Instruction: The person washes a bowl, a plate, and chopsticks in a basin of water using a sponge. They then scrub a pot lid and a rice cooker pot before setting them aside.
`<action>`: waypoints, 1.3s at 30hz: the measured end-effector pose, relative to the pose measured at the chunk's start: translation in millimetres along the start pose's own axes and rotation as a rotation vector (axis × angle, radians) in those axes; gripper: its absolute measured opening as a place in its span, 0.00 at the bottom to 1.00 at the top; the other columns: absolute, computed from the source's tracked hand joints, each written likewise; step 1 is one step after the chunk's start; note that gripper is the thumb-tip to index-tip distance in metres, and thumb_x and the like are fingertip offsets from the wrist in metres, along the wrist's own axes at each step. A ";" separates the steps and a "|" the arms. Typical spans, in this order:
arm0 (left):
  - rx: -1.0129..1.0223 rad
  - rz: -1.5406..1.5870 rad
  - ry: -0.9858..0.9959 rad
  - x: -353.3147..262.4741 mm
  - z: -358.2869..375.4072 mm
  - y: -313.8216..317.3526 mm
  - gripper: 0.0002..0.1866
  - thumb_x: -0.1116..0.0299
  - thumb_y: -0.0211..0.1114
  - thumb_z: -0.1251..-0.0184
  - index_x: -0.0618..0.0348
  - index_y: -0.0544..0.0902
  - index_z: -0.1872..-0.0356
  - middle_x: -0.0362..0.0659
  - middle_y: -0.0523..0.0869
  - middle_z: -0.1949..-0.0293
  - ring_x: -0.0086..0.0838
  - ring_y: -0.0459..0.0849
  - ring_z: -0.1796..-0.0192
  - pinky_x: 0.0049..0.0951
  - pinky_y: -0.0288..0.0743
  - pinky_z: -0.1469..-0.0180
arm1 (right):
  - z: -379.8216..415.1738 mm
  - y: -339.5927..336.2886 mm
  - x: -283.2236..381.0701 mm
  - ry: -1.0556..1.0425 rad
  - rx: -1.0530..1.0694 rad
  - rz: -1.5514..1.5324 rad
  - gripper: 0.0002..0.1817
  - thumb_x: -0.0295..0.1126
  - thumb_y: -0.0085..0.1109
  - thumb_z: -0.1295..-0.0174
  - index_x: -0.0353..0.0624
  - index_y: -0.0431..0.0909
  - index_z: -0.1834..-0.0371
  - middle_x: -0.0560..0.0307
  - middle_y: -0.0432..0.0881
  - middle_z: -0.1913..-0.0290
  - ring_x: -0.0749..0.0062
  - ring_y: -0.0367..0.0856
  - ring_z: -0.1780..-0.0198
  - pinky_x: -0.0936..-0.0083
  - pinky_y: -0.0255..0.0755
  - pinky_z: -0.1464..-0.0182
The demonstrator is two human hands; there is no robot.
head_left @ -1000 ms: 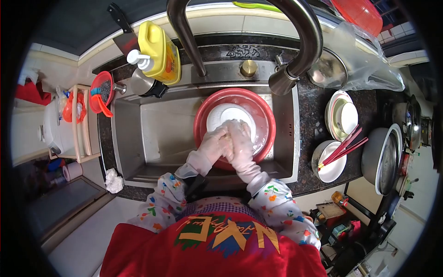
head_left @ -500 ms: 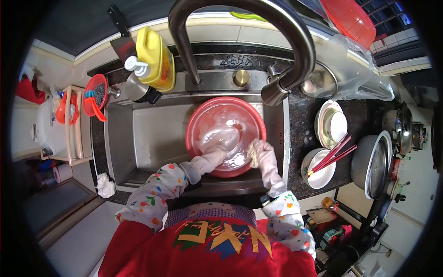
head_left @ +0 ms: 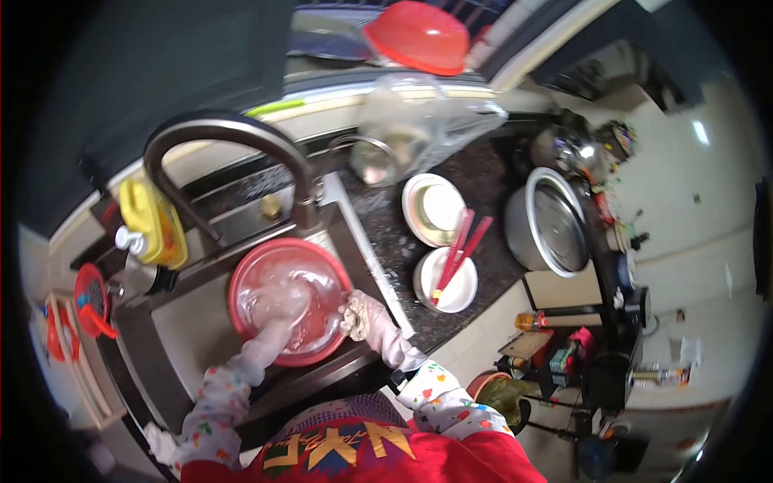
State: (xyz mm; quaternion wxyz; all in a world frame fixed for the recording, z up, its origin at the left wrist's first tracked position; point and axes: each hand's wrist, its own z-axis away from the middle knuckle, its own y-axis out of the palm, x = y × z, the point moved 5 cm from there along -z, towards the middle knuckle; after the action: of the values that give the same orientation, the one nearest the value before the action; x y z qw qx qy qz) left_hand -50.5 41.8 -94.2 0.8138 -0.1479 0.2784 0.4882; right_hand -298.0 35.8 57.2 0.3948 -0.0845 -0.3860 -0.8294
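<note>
A red plastic basin (head_left: 238, 322) of cloudy, sudsy water stands in the steel sink. My left hand (head_left: 276, 332), in a pale translucent glove, reaches into this water. A pale rounded shape shows by its fingers, but suds and glare hide the fingers and whether they grip it. At the basin's right rim my right hand (head_left: 372, 316), gloved too, is closed round a crumpled beige dishcloth (head_left: 354, 319).
A dark curved faucet (head_left: 233, 129) arches behind the basin. Right of the sink are stacked bowls (head_left: 441, 207), a white bowl (head_left: 460, 296) with red chopsticks (head_left: 459, 262), and a large metal pot (head_left: 523, 233). A yellow jug (head_left: 153, 221) stands at the left.
The view has swung to the right, so sink and basin sit further left. My right hand with the dishcloth has moved slightly outward to the basin's rim. My left hand stays in the water.
</note>
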 end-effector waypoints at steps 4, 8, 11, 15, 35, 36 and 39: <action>-0.103 -0.100 0.411 -80.4 74.4 -18.0 0.12 0.72 0.64 0.39 0.64 0.81 0.55 0.41 0.85 0.64 0.27 0.83 0.61 0.31 0.78 0.58 | 41.8 -0.9 29.4 -0.287 -0.061 -0.320 0.16 0.38 0.58 0.37 0.42 0.72 0.51 0.56 0.78 0.64 0.70 0.74 0.73 0.69 0.72 0.70; 0.153 0.733 0.404 -101.7 107.2 -40.2 0.19 0.75 0.65 0.39 0.66 0.76 0.46 0.46 0.84 0.54 0.33 0.84 0.54 0.35 0.77 0.48 | 50.4 -46.5 52.3 -0.310 0.112 -0.501 0.18 0.46 0.57 0.39 0.40 0.74 0.63 0.58 0.74 0.73 0.73 0.67 0.78 0.73 0.63 0.74; 0.102 0.852 0.442 -98.5 107.5 -45.4 0.21 0.75 0.63 0.38 0.67 0.73 0.44 0.47 0.82 0.51 0.33 0.83 0.51 0.35 0.77 0.46 | 61.5 -59.9 65.9 -0.382 -0.126 -0.608 0.23 0.46 0.52 0.36 0.31 0.74 0.62 0.55 0.74 0.76 0.67 0.70 0.77 0.70 0.66 0.74; 0.115 0.662 0.591 -129.1 122.2 -24.1 0.19 0.74 0.62 0.37 0.68 0.75 0.45 0.48 0.83 0.52 0.34 0.82 0.49 0.34 0.76 0.46 | 43.2 -86.9 68.4 -0.325 -0.008 -0.587 0.23 0.46 0.45 0.34 0.31 0.74 0.62 0.54 0.74 0.77 0.63 0.72 0.77 0.68 0.67 0.74; 0.121 -0.710 0.933 -247.4 93.5 199.7 0.21 0.64 0.49 0.31 0.69 0.73 0.44 0.57 0.72 0.39 0.45 0.68 0.34 0.34 0.58 0.30 | 74.4 -187.6 169.2 -0.105 0.062 -0.363 0.22 0.45 0.49 0.34 0.31 0.69 0.60 0.61 0.70 0.79 0.73 0.67 0.80 0.75 0.63 0.77; 0.121 -0.878 1.035 -250.2 94.3 207.8 0.20 0.65 0.49 0.31 0.68 0.73 0.43 0.58 0.72 0.38 0.47 0.67 0.33 0.35 0.57 0.30 | 72.4 -192.8 172.7 -0.104 0.063 -0.366 0.22 0.45 0.49 0.34 0.31 0.69 0.60 0.61 0.70 0.79 0.73 0.67 0.80 0.75 0.63 0.77; 0.094 -0.931 1.037 -247.9 88.1 222.4 0.18 0.67 0.49 0.32 0.64 0.75 0.46 0.57 0.72 0.38 0.48 0.67 0.33 0.36 0.58 0.30 | 76.6 -199.1 172.0 0.107 0.197 -0.360 0.22 0.42 0.56 0.36 0.28 0.68 0.57 0.65 0.68 0.79 0.78 0.68 0.81 0.80 0.62 0.80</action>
State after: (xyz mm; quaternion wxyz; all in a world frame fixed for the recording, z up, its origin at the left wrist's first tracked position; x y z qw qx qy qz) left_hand -309.6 17.0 131.5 0.7059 -0.4304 0.5596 -0.0577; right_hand -569.9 66.2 72.2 0.2667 0.0689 -0.4524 -0.8482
